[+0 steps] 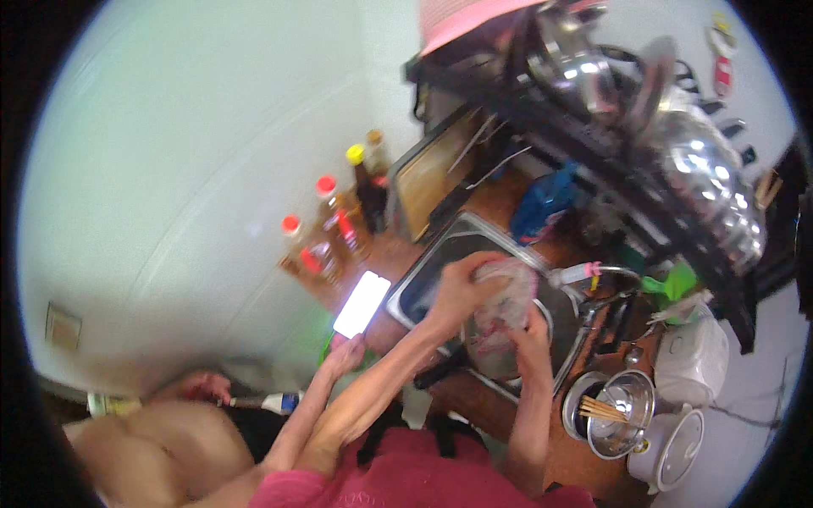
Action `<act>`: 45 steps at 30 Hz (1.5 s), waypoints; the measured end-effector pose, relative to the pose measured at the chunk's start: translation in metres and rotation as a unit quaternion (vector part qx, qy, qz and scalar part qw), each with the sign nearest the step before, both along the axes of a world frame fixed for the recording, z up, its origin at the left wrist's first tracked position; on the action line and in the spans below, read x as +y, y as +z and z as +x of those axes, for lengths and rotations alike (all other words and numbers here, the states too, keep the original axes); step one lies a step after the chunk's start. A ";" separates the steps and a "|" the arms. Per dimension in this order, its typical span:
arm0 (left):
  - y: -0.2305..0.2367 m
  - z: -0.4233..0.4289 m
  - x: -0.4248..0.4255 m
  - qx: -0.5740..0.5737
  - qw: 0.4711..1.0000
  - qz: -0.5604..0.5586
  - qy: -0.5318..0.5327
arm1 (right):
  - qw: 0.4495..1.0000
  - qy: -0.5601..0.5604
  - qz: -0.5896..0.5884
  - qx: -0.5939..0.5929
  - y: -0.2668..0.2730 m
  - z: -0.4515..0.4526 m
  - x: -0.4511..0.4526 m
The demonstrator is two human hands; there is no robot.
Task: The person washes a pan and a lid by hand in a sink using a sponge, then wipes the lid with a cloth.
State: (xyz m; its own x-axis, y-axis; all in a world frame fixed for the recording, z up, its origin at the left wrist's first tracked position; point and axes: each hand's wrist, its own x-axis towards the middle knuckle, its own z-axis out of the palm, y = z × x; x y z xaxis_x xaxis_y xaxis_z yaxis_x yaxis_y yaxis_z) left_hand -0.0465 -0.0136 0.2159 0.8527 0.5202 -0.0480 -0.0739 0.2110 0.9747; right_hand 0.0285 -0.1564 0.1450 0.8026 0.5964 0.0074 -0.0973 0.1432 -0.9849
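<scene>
Over the metal sink (470, 228), both of my hands hold a clear plastic bag (508, 292) with pinkish contents, too blurred to identify. My left hand (467, 282) grips its upper left side, and my right hand (532, 333) has hold of its lower right side. Beneath the bag is a round pan or bowl (489, 355), partly hidden, with a dark handle (440, 369) pointing to the lower left. A faucet (571, 274) with a pink band reaches in from the right.
Another person's hand (348, 353) holds a lit phone (362, 305) left of the sink. Capped bottles (327, 222) stand by the wall. A black rack (571, 133) with metal pots overhangs the sink. Metal bowls (621, 413), chopsticks (603, 409) and a white pot (673, 451) are at right.
</scene>
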 end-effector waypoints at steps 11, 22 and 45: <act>0.006 0.029 0.028 -0.101 0.983 -0.124 0.092 | 0.988 -0.116 0.042 0.096 0.055 0.027 0.018; 0.036 0.056 0.055 -0.102 0.969 -0.220 0.052 | 0.997 0.042 0.025 -0.057 0.079 0.049 0.044; -0.019 0.072 0.071 -0.037 0.998 0.040 -0.018 | 0.997 -0.064 0.005 -0.051 0.076 0.090 0.072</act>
